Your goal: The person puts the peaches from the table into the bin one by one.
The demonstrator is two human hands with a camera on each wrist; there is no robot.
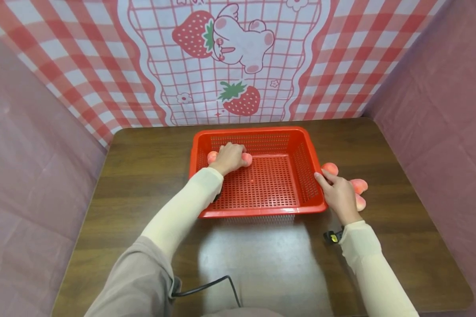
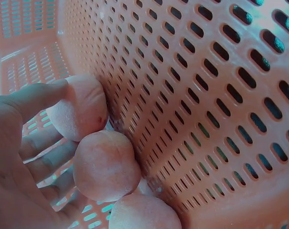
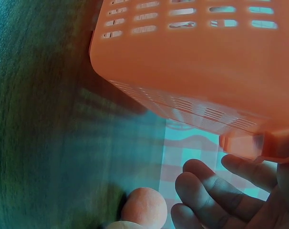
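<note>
A red plastic basket stands on the wooden table. Inside it, my left hand holds a peach, thumb on one side and fingers reaching round behind. A second peach and a third peach line up beside it along the perforated wall. From above, the left hand hides part of this row. My right hand grips the basket's right rim, thumb on top and the other fingers outside, loosely bent. Several peaches, including one peach close to the fingertips, lie on the table by this hand.
The wooden table ends at a red-checked cloth behind and pink drapes at both sides. A black cable hangs near the front edge. A small black-and-yellow device is at the right wrist.
</note>
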